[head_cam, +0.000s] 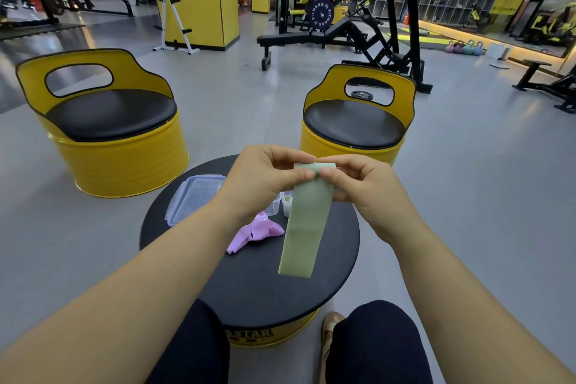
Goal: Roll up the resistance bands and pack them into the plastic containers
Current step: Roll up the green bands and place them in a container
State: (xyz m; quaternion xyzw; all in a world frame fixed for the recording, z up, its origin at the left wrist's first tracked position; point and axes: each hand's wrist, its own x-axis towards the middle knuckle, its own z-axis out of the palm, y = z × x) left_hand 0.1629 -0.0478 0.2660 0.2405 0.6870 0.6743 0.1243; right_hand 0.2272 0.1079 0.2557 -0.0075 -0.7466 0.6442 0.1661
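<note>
- Container, clear plastic, sits at ten o'clock on the table.
- Purple band lies crumpled near centre (not yet rolled).
- Left hand pinches the green band by its top edge, above one o'clock.
- Right hand pinches the same edge; rolling looks barely begun.

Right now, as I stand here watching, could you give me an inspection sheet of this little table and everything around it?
Surface: round black table, on a yellow drum base.
Job's things: green band hangs unrolled from both hands; pink band lies crumpled on the table; clear container and small container sit behind it.
Clutter: nothing seen.
Grippers: left hand and right hand pinch the green band's top end.
Cables: nothing seen.
Surroundings: yellow barrel seats, weight bench, grey gym floor.
</note>
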